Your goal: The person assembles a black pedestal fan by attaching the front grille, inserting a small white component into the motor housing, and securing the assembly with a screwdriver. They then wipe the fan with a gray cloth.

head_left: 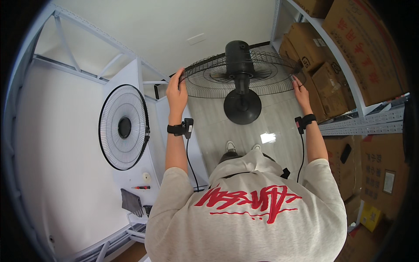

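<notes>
The left hand [176, 91] and right hand [301, 93] hold opposite sides of the wire grille [198, 83] at the head of the black fan [240, 59], which stands on the floor [205, 131]. The step seems to be positioning that grille; the next move likely calls for level, even support. A round cover [125, 127] lies near the tabletop's [65, 153] right edge.

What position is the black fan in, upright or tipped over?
Upright: the fan's round base rests on the floor, its motor housing above.
</notes>
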Motion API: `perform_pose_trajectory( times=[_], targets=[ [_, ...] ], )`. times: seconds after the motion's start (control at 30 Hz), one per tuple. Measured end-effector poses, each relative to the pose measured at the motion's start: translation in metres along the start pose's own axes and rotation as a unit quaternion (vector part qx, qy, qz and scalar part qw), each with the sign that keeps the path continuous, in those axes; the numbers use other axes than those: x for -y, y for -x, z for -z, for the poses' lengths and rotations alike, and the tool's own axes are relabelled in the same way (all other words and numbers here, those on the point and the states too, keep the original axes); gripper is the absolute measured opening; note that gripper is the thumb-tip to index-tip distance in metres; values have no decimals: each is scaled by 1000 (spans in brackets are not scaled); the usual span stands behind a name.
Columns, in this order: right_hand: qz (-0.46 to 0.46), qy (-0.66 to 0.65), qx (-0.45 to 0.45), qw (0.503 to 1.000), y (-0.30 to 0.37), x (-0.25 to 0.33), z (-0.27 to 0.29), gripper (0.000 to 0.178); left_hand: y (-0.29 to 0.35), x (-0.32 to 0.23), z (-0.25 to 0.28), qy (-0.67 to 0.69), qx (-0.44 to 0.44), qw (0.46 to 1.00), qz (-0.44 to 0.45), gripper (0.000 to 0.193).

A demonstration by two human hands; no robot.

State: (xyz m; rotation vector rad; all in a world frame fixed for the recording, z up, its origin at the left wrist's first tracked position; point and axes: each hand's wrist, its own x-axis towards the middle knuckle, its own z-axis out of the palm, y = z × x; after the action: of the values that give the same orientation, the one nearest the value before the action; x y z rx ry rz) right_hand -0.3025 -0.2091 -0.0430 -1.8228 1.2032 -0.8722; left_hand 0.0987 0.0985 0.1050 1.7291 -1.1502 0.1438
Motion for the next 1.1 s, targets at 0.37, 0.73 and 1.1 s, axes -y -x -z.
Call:
perform_pose_trajectory(
  times=[0.37,0.73,1.1],
  targets=[
    [268,133,-129,945,18,159,28,35,6,-11,5,-41,13,999,12,43],
    [49,-48,-104,992,11,24,-4,36,14,-20,-2,-32,-9,999,-4,40],
    [217,124,-96,964,15,149,33,41,8,-10,0,-7,-7,1000,1,51]
  ],
)
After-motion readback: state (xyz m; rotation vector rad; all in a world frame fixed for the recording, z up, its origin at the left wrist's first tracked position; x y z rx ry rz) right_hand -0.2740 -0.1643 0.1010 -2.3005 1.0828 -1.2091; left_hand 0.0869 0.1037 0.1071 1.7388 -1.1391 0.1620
